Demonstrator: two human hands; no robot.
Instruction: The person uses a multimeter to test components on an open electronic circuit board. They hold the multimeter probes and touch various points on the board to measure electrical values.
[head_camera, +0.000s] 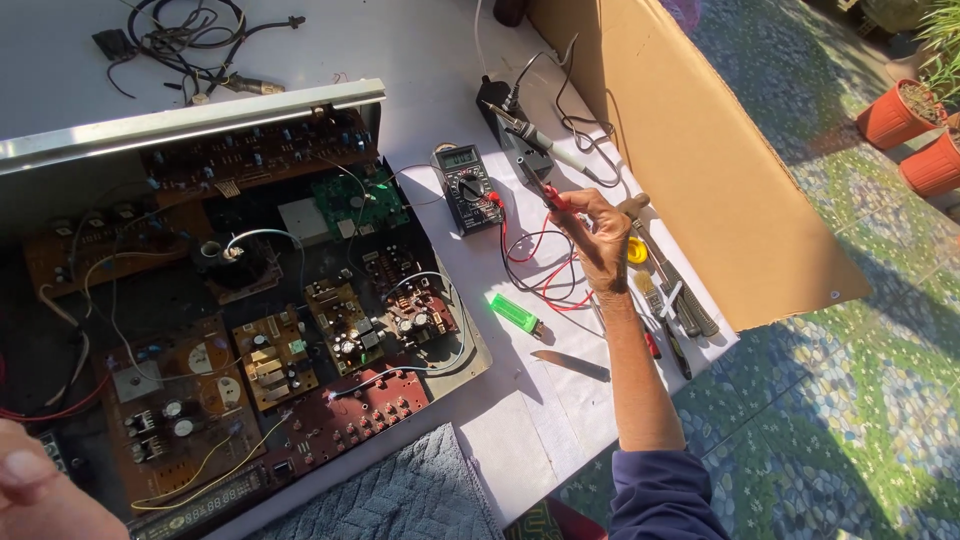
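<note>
- On the white table (440, 60), the right hand (598, 238) is raised over a bunch of tools, with its fingers closed tight around a red-handled probe (545, 193).
- Red and black wires (535, 262) loop under that hand and run back to the meter (466, 187), which lies flat just left of it.
- Just past the meter, a soldering iron (535, 137) with a pale handle rests on a small black stand, tip pointing left.
- Near the wrist lies a green lighter (514, 313), and a knife blade (568, 364) lies a bit closer to the person.
- Right of the hand, a row of tools (672, 295) sits by the table edge, next to a roll of yellow tape (637, 250).
- Down in the bottom left corner, the left hand (35, 490) is only partly in view, so I cannot tell how it is held; it is at the edge of the open machine (250, 330).
- Brown, green and red circuit boards fill that machine, with thin wires running across them.
- Its metal lid (180, 122) stands tipped up at the back.
- A grey towel (400, 500) lies at the near edge of the table.
- A big cardboard sheet (690, 150) leans along the right side.
- 2 orange flower pots (910, 135) stand on the pebbled ground.
</note>
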